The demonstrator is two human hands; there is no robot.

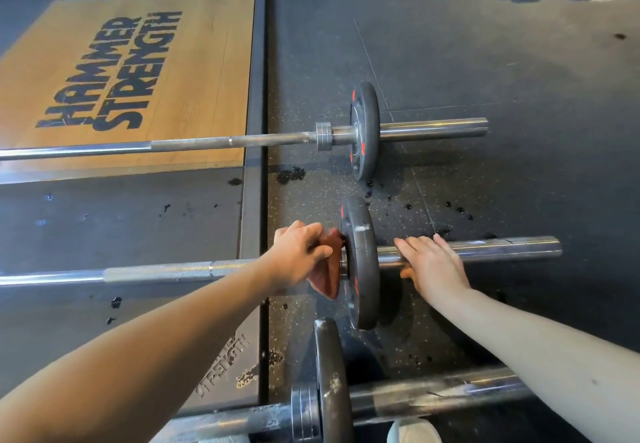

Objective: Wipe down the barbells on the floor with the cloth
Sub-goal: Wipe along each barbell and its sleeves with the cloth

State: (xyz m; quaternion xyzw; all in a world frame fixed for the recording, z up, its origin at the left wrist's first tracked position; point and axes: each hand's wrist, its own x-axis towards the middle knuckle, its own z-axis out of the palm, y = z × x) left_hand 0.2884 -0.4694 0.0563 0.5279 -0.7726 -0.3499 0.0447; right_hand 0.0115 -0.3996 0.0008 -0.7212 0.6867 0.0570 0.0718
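While the left hand (301,252) grips the cloth (326,279) beside the plate (363,262), the barbell (166,271) runs left-right; the right hand (433,266) rests flat on it.

Your barbell (502,250) is bare metal, glossy and smooth on the sleeve, rough with knurling along the shaft. Its plate (363,269) looks matt black rubber, scuffed white. You see a soft reddish cloth (327,281), a speckled matt rubber floor (485,78) and a satin wooden platform (207,78).
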